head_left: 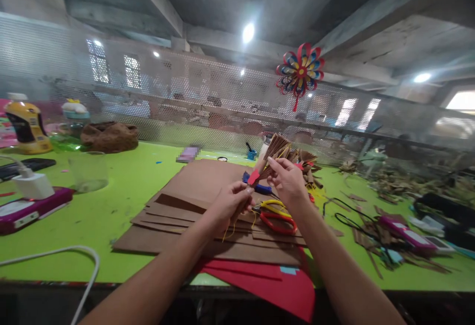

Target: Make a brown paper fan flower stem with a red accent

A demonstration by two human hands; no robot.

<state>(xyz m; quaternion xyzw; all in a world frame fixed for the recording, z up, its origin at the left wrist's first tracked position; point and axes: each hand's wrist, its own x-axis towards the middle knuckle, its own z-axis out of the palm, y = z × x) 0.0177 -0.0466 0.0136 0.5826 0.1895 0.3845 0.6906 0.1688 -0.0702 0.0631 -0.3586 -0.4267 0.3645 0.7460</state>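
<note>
Between my hands is a pleated brown paper fan [279, 146] with a small red piece [254, 176] near its narrow end. My left hand [237, 200] pinches that lower end, where a thin yellow thread hangs down. Higher up, the fingers of my right hand [285, 179] are closed on the pleats. Below them, scissors with red and yellow handles [279, 222] rest on a stack of brown paper sheets [208, 176]. A blue-handled tool [264, 189] lies partly hidden behind my hands. Red sheets [260, 285] stick out under the stack at the table's front edge.
More folded brown pieces [306, 159] lie behind my right hand. Brown scraps and a purple power bank [406, 236] are on the right. At left stand a clear cup [88, 171], a yellow bottle [27, 124] and a charger [34, 186] with a white cable [87, 251].
</note>
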